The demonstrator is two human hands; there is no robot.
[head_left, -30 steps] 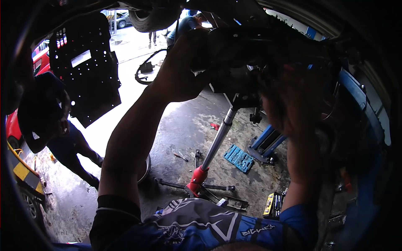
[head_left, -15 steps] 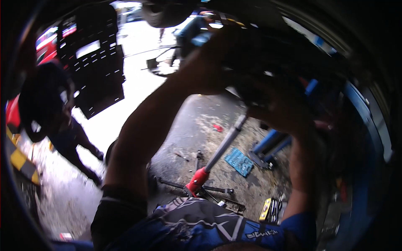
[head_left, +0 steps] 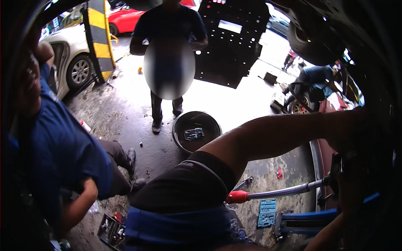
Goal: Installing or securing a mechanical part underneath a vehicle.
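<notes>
My left arm stretches right, and my left hand [head_left: 343,129] reaches up into the dark car underside at the right edge, its fingers hidden in shadow. My right hand [head_left: 349,188] is in deep shadow below it; its forearm rises from the lower right and I cannot make out its grip. Both hands are near the top of a jack with a silver pole [head_left: 289,188] and red lower body [head_left: 238,196]. The part they touch is too dark to name.
Co-workers stand left [head_left: 67,138] and ahead [head_left: 167,25]; another [head_left: 312,75] bends behind. A perforated black panel [head_left: 226,50] hangs overhead, near a striped post [head_left: 100,37]. On the floor are a round tub [head_left: 178,131], blue tool case [head_left: 266,212], toolbox [head_left: 109,229] and blue lift arm [head_left: 305,218].
My view has swung far to the left, so the panel and tub sit centrally and my arms lie to the right. A co-worker now appears close on the left.
</notes>
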